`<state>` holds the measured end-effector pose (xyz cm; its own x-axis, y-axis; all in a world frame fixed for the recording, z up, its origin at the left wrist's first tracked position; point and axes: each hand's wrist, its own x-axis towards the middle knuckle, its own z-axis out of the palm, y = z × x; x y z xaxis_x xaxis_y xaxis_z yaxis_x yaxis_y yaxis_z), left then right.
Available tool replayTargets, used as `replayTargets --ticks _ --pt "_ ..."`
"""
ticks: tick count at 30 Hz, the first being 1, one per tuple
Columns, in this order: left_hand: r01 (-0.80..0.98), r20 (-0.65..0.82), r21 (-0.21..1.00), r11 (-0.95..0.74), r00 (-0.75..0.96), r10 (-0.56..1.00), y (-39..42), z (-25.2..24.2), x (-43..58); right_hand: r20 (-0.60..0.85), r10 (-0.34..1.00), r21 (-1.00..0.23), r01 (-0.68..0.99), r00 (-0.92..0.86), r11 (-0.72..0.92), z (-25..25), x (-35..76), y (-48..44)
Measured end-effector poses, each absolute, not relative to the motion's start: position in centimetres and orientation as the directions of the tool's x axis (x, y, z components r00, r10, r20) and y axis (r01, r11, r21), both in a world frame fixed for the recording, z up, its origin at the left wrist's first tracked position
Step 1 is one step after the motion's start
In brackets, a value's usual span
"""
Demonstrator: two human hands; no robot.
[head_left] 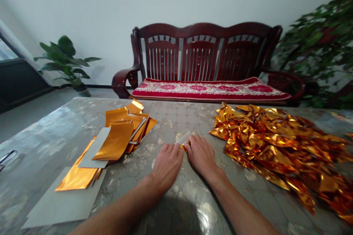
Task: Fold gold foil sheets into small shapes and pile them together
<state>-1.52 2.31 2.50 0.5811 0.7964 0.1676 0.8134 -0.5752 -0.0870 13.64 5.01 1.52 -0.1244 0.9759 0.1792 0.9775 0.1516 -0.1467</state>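
Note:
My left hand and my right hand lie side by side, palms down, on the table. Their fingers press together on a small sheet of gold foil paper, whose pale back sticks out beyond the fingertips with a bit of gold showing between the hands. A spread of flat gold foil sheets lies to the left of my hands, some turned grey side up. A big heap of folded gold foil pieces lies to the right.
The table has a glossy patterned cover. Behind it stands a dark wooden bench with a red cushion. A potted plant stands at the far left and a leafy plant at the right.

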Motion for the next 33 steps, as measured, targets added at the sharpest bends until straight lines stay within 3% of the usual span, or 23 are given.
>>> replayTargets --ticks 5,9,15,21,24,28,33 --pt "0.794 0.176 -0.036 -0.608 0.603 0.778 2.2 1.7 -0.7 0.189 0.973 -0.209 0.962 -0.134 0.173 1.2 14.3 5.1" --pt "0.753 0.156 -0.028 -0.658 0.653 0.741 2.9 1.7 -1.9 0.277 0.955 -0.266 0.947 -0.105 0.181 1.5 16.1 5.3" --pt "0.697 0.115 -0.006 -0.717 0.712 0.692 4.4 3.4 -4.5 0.306 0.927 -0.280 0.910 -0.218 0.306 1.7 16.8 4.8" --pt "0.883 0.138 -0.046 -0.466 0.468 0.873 4.1 2.9 -3.6 0.321 0.904 -0.368 0.841 -0.284 0.395 1.3 15.2 3.9" --pt "0.930 0.154 -0.036 -0.365 0.366 0.918 3.8 2.2 -2.6 0.368 0.916 -0.505 0.792 -0.161 0.342 1.0 15.6 4.4" --pt "0.945 0.142 -0.013 -0.326 0.324 0.935 3.6 2.1 -2.2 0.325 0.945 -0.697 0.668 -0.030 0.261 0.6 16.6 5.4" --pt "0.932 0.146 0.023 -0.363 0.356 0.923 4.0 2.2 -2.8 0.322 0.935 -0.674 0.657 -0.149 0.337 1.1 16.5 5.4"
